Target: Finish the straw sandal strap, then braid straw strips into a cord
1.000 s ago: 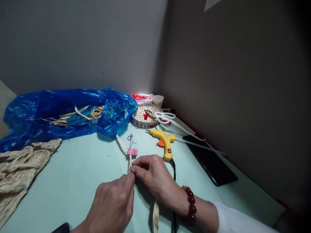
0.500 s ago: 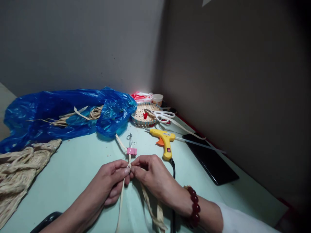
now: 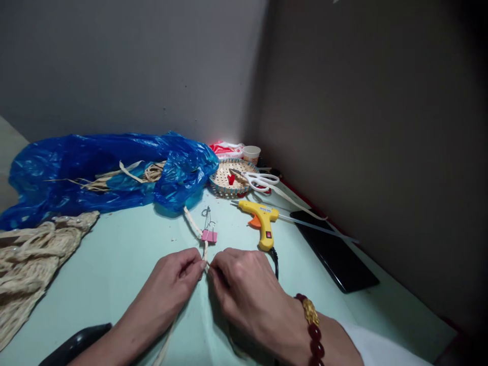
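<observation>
A pale braided cord (image 3: 193,223) runs through a pink binder clip (image 3: 209,236) and down to my fingers. My left hand (image 3: 173,279) pinches the cord just below the clip, thumb against the fingers. Close on its right, my right hand (image 3: 244,284) is closed, its fingertips gripping a thin strand beside the braid. A loose pale strand (image 3: 164,348) trails toward me from under the left hand. Most of the strands below the right hand are hidden by it.
A yellow glue gun (image 3: 262,218) lies right of the clip, near a black tablet-like slab (image 3: 339,254). White scissors (image 3: 261,179) rest on a woven basket (image 3: 219,189). At left are a blue plastic bag (image 3: 49,157) with fibre and a woven straw piece (image 3: 41,259).
My right hand has turned over, its back now facing up and covering the strands. My left hand has rolled inward, its curled fingers now tucked under. The view has shifted slightly.
</observation>
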Available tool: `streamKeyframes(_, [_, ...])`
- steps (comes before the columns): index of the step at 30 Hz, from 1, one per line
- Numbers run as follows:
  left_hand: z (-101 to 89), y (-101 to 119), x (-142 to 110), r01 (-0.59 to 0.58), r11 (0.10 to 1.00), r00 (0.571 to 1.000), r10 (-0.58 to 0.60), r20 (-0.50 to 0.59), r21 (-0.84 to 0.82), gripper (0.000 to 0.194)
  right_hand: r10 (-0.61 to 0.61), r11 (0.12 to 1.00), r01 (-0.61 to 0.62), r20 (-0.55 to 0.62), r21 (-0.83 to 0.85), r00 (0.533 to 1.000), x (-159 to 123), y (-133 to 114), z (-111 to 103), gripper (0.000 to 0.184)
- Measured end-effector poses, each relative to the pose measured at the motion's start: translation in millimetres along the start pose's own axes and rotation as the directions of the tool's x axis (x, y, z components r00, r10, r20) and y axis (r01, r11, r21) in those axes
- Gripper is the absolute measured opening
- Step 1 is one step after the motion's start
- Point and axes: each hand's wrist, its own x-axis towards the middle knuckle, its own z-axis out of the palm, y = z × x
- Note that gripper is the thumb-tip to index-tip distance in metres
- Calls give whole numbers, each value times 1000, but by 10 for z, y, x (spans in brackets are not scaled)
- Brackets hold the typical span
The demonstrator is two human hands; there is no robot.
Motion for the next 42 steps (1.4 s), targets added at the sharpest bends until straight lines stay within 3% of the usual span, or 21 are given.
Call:
streamKeyframes(3, [5,9,14,16,997,999,-13,36,-79,32,-153,983,149,-27,-105,988,-72,-50,72,9])
streamKeyframes(5, [10,22,9,66,984,995,-54,78,-167,32,-278,948,267,-46,-173,959,-95,-62,126,16])
streamKeyframes(9, [33,64,-46,285,852,958,-253,131,-439,34,-464,853,421,-76,-310,883,-87,-24,183,26])
streamKeyframes(11, [39,84,-80,299,801,952,-290,101,-518,33,-486,839,442,-71,-318,871,-77,2,178,22])
streamKeyframes(16, [1,96,-115,287,785,956,-268,116,-549,29,-456,870,437,-36,-230,889,-65,14,139,21])
streamKeyframes(18, [-17,75,-111,268,784,963,-229,140,-560,24,-432,890,412,-75,-193,899,-58,2,120,12])
streamKeyframes(22, [-34,11,-99,275,764,961,-208,181,-584,16,-167,977,189,-200,98,966,-17,-13,53,18])
streamKeyframes(24, [-37,-3,-92,289,762,956,-201,212,-579,15,-2,964,47,-170,261,985,12,-5,17,15])
streamKeyframes(28, [-45,13,-58,291,801,950,-178,256,-523,16,104,828,-150,115,540,988,67,33,-12,19])
streamKeyframes(30, [-45,11,-41,272,833,952,-159,261,-482,16,112,785,-196,177,587,978,95,56,-3,20])
streamKeyframes(33, [-23,-18,-46,168,931,973,-104,206,-324,18,160,797,-221,157,561,975,137,96,36,16])
streamKeyframes(36, [7,-22,-96,29,1000,994,-28,110,-7,29,178,779,-242,166,579,970,163,133,90,19])
streamKeyframes(39, [-5,43,-161,-57,963,997,42,63,265,39,204,777,-245,135,581,970,162,137,113,19])
streamKeyframes(42, [-35,132,-215,-71,936,997,57,50,346,42,201,849,-198,49,490,978,146,100,84,18])
